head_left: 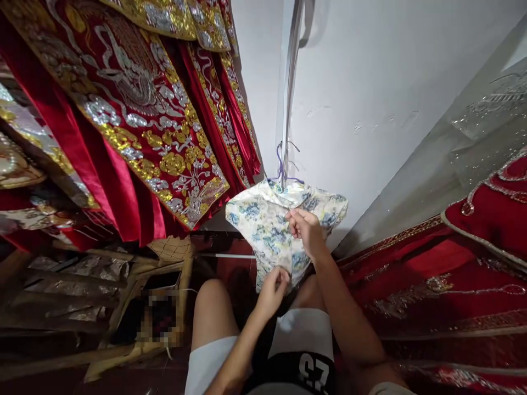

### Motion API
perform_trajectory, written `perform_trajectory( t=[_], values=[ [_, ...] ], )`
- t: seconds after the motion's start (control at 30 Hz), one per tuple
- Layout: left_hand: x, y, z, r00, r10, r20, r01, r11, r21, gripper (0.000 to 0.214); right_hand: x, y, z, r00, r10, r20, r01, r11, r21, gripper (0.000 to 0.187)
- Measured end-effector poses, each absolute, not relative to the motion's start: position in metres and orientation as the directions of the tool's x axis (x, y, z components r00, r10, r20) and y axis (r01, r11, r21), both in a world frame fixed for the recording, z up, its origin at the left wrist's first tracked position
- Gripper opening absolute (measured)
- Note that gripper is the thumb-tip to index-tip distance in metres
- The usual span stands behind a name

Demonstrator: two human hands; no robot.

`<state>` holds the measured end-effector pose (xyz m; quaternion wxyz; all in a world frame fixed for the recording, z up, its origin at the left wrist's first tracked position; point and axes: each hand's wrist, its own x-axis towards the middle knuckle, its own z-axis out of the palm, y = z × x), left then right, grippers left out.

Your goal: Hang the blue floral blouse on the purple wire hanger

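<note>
A short-sleeved white shirt with a blue and yellow floral print [269, 222] hangs in front of me on a purple hanger [280, 159]. My right hand [305, 229] is closed in a pinch at the shirt's front opening, a little below the collar. Lower down, my left hand [272, 292] has its fingers curled and pinched on the front edge near the hem. The fabric between the two hands hangs fairly straight. Whatever small part of the edge lies inside the fingertips is hidden.
Red embroidered garments with gold and silver work [173, 137] hang at the left. More red beaded cloth [415, 274] hangs at the right, below sheer sparkling fabric [486, 109]. A white wall [362, 71] stands behind the shirt. A wooden chair [135, 307] is at lower left, its seat partly blurred.
</note>
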<state>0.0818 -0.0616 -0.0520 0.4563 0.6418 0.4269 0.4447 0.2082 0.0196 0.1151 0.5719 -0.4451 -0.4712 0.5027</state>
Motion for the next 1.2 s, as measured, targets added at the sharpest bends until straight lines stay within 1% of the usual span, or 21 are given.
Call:
perform_trajectory(
  t=[0.03,0.1,0.13,0.17,0.23,0.27,0.33,0.4,0.47,0.53,0.6,0.67,0.73,0.87,0.93,1.0,1.1,1.2],
  values=[
    [0.078,-0.054,-0.036,0.22,0.947,0.233,0.138,-0.267,0.954,0.017,0.207,0.016,0.112,0.071,0.994,0.087,-0.15,0.097,-0.984,0.033],
    [0.07,-0.034,0.002,0.152,0.909,0.388,0.105,-0.406,0.908,0.016,0.205,0.01,0.107,0.124,0.989,0.087,-0.138,0.104,-0.985,0.03],
    [0.067,-0.021,0.023,0.106,0.876,0.471,0.084,-0.48,0.873,0.018,0.204,0.009,0.106,0.143,0.985,0.097,-0.131,0.116,-0.985,0.029],
    [0.065,-0.008,0.043,0.103,0.832,0.545,0.048,-0.552,0.833,0.026,0.202,0.008,0.107,0.154,0.981,0.116,-0.124,0.135,-0.983,0.028],
    [0.065,0.016,0.078,0.151,0.751,0.643,0.04,-0.654,0.755,0.035,0.198,0.006,0.109,0.179,0.97,0.163,-0.113,0.185,-0.976,0.026],
    [0.065,0.026,0.093,0.188,0.725,0.662,0.063,-0.682,0.729,0.033,0.196,0.006,0.111,0.2,0.962,0.188,-0.111,0.213,-0.971,0.026],
    [0.068,0.037,0.111,0.239,0.671,0.702,0.141,-0.739,0.659,0.025,0.191,0.004,0.114,0.272,0.933,0.236,-0.121,0.277,-0.953,0.025],
    [0.07,0.042,0.118,0.324,0.645,0.692,0.21,-0.762,0.613,0.021,0.187,0.003,0.113,0.353,0.896,0.268,-0.146,0.336,-0.931,0.026],
    [0.069,0.042,0.116,0.396,0.658,0.641,0.262,-0.75,0.608,0.02,0.184,0.002,0.11,0.399,0.874,0.278,-0.165,0.367,-0.916,0.027],
    [0.066,0.042,0.113,0.414,0.686,0.598,0.294,-0.723,0.625,0.017,0.182,0.003,0.106,0.406,0.87,0.278,-0.151,0.364,-0.919,0.026],
    [0.064,0.043,0.111,0.386,0.695,0.606,0.295,-0.716,0.633,0.013,0.18,0.003,0.103,0.386,0.876,0.288,-0.104,0.352,-0.93,0.024],
    [0.061,0.044,0.111,0.335,0.686,0.646,0.283,-0.727,0.625,0.013,0.178,0.005,0.101,0.36,0.879,0.312,-0.057,0.355,-0.933,0.024],
    [0.059,0.045,0.111,0.274,0.679,0.681,0.312,-0.732,0.605,0.015,0.177,0.007,0.099,0.336,0.88,0.337,-0.025,0.366,-0.93,0.025],
    [0.054,0.042,0.107,0.126,0.685,0.717,0.491,-0.671,0.555,0.02,0.18,0.018,0.093,0.282,0.892,0.353,0.043,0.356,-0.933,0.025],
    [0.052,0.04,0.106,0.075,0.676,0.733,0.526,-0.652,0.547,0.021,0.186,0.026,0.088,0.27,0.9,0.341,0.071,0.335,-0.94,0.024],
    [0.047,0.04,0.108,0.024,0.656,0.755,0.51,-0.657,0.555,0.021,0.192,0.033,0.081,0.259,0.915,0.31,0.097,0.295,-0.951,0.023],
    [0.031,0.045,0.115,-0.111,0.62,0.777,0.466,-0.658,0.592,0.018,0.2,0.029,0.067,0.23,0.946,0.229,0.114,0.208,-0.972,0.021],
    [0.004,0.06,0.115,-0.261,0.621,0.739,0.366,-0.644,0.672,0.013,0.205,0.011,0.052,0.27,0.948,0.169,0.084,0.152,-0.985,0.019]
  ],
)
